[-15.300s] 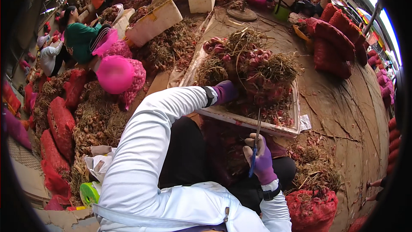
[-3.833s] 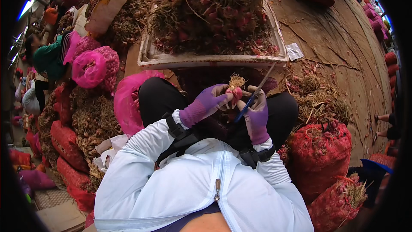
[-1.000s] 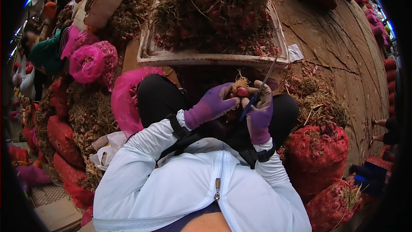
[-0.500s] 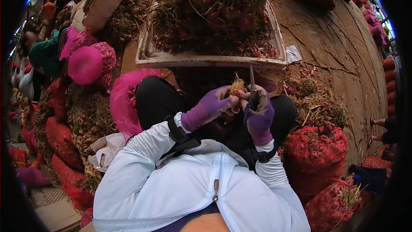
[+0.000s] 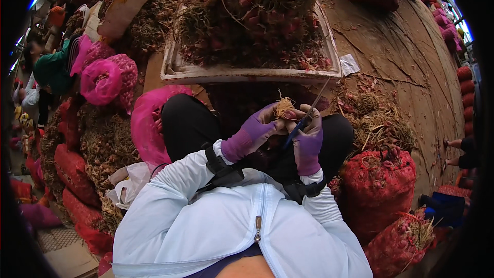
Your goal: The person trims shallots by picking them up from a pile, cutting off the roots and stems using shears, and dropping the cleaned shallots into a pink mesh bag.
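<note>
A shallot (image 5: 284, 108), with a pale fibrous tuft pointing up, is held just on the wearer's side of the white foam tray (image 5: 252, 79), right of the middle of its near edge. The left grip (image 5: 254, 131), in a purple glove, is closed around the shallot and hides most of its red bulb. The right grip (image 5: 309, 141), gloved alike, clasps blue-handled scissors (image 5: 318, 98), whose blade slants up toward the tray's near right corner; whether the blades are spread I cannot tell. Its fingertips come right up to the shallot, though contact is unclear.

The tray bears a heap of shallots (image 5: 249, 25) tangled with dry stalks. Just right of the tray lies a white scrap (image 5: 349, 65) on a brown ground sheet (image 5: 411, 67). Nearer the wearer than its right corner are a pile of dry stalks (image 5: 383, 126) and, beyond that, a bulging red mesh sack (image 5: 379, 185).

Off the tray's near left corner sits a pink mesh bag (image 5: 145, 123), with a white plastic bag (image 5: 131, 183) farther toward the wearer. Left of the tray stands a tilted foam box (image 5: 127, 4), and well to its left is a person in a green top (image 5: 51, 70).
</note>
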Motion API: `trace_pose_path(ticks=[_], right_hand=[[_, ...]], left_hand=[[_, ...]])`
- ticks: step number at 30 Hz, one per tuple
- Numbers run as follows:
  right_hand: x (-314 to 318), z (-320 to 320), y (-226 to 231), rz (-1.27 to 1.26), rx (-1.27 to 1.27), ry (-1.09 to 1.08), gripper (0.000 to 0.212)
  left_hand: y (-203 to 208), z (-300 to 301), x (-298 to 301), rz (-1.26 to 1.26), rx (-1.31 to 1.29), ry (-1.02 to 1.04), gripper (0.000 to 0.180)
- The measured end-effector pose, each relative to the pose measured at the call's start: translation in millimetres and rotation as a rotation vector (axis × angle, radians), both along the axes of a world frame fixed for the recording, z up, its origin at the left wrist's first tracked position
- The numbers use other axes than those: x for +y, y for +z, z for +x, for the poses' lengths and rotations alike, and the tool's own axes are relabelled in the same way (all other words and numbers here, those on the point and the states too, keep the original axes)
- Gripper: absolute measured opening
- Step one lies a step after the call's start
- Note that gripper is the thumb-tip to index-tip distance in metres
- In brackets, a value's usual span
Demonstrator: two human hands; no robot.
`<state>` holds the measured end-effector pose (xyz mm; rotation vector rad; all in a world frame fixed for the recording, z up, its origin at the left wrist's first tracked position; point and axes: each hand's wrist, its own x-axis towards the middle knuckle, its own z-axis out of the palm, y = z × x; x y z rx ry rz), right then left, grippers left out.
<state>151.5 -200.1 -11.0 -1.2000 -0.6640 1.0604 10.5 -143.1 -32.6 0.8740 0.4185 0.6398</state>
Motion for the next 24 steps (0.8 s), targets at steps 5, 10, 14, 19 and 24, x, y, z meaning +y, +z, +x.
trace_pose_path(ticks=[5, 10, 14, 19, 24], right_hand=[[-5.1, 2.2, -6.8, 0.043, -0.166, -0.006, 0.042], [-5.1, -2.0, 12.5, 0.083, -0.491, 0.049, 0.042], [-7.8, 0.7, 14.8, 0.108, -0.728, 0.133, 0.042], [-8.8, 4.4, 25.3, 0.143, -1.01, 0.304, 0.048], [-8.7, -1.8, 40.7, 0.197, -1.019, 0.272, 0.051]], left_hand=[[20.8, -2.1, 0.7, -0.046, 0.05, -0.082, 0.057], [24.1, 1.1, 3.6, -0.117, 0.103, -0.102, 0.048], [9.4, -4.1, 5.4, -0.122, 0.117, -0.152, 0.045], [-2.6, -7.1, 3.9, 0.046, 0.226, -0.105, 0.052], [-3.0, -14.2, 10.0, 0.066, 0.184, -0.216, 0.06]])
